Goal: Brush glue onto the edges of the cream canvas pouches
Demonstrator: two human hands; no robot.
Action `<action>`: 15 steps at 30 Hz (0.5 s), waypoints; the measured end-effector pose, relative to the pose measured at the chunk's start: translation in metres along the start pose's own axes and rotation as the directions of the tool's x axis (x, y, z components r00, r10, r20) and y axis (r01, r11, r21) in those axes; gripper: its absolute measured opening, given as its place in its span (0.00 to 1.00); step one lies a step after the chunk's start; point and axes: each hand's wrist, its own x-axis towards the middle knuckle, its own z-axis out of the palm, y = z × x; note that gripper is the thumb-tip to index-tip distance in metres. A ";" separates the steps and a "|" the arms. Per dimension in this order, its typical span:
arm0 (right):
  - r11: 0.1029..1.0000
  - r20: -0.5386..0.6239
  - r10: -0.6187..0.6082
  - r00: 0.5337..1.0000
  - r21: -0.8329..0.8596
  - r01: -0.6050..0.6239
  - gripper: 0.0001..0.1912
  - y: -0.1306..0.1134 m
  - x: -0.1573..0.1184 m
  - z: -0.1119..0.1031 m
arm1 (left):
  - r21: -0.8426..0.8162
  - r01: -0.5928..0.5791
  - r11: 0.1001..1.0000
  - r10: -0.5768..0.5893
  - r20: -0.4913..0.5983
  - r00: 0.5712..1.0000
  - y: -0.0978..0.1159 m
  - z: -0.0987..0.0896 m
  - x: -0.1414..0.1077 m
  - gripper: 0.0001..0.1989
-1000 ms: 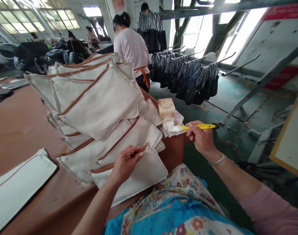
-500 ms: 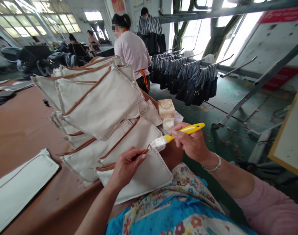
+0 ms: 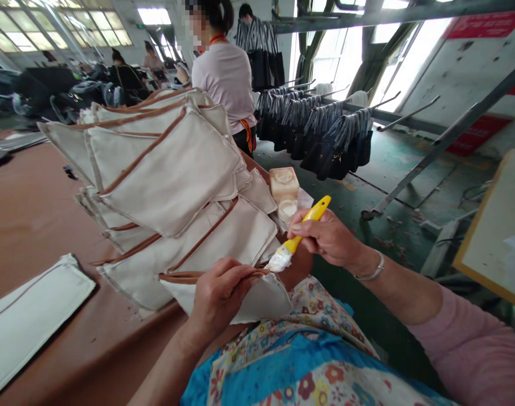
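My left hand (image 3: 223, 290) pinches the brown-edged top of a cream fabric pouch (image 3: 261, 301) that lies over my lap at the table's edge. In my right hand (image 3: 325, 237) is a yellow-handled brush (image 3: 310, 220), tilted down to the left, its bristles coated in white paste. The bristle tip touches the right end of the pouch's brown edge, just right of my left fingertips. Beyond the brush stands a square tub (image 3: 284, 183) with a round opening, and a smaller round container (image 3: 287, 208) of white paste sits before it.
A tall pile of cream pouches (image 3: 168, 163) covers the middle of the brown table (image 3: 38, 197). Another flat cream piece (image 3: 33, 321) lies at left. A person (image 3: 223, 79) stands behind the pile. Black bags (image 3: 350, 152) hang on a metal rack at right.
The brush has tipped more upright and its bristles have moved slightly down. My left hand has turned the pouch's edge, which now lies flatter. The view has shifted a little.
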 end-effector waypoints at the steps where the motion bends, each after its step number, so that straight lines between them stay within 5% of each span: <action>1: 1.000 -0.026 -0.017 1.000 0.010 0.018 0.11 -0.001 0.000 -0.001 | -0.003 0.006 1.000 -0.006 0.001 1.000 -0.001 0.000 0.000 0.08; 4: 0.996 -0.104 -0.091 0.990 -0.010 0.090 0.10 0.002 0.000 0.001 | -0.015 0.023 1.000 -0.023 0.004 1.000 -0.003 0.002 -0.001 0.08; 9: 0.997 0.000 0.003 1.000 0.071 -0.003 0.10 0.005 -0.007 0.002 | -0.100 0.087 0.991 -0.080 0.076 0.994 0.002 -0.009 0.006 0.08; 11: 0.986 -0.106 -0.071 0.992 0.145 0.086 0.08 -0.008 -0.009 -0.008 | -0.208 0.121 0.971 -0.100 0.110 0.989 0.013 -0.025 0.019 0.09; 15: 0.923 -0.370 -0.233 0.899 0.208 0.325 0.08 -0.051 -0.010 -0.039 | -0.465 0.134 0.875 -0.080 0.134 0.988 0.049 -0.069 0.065 0.19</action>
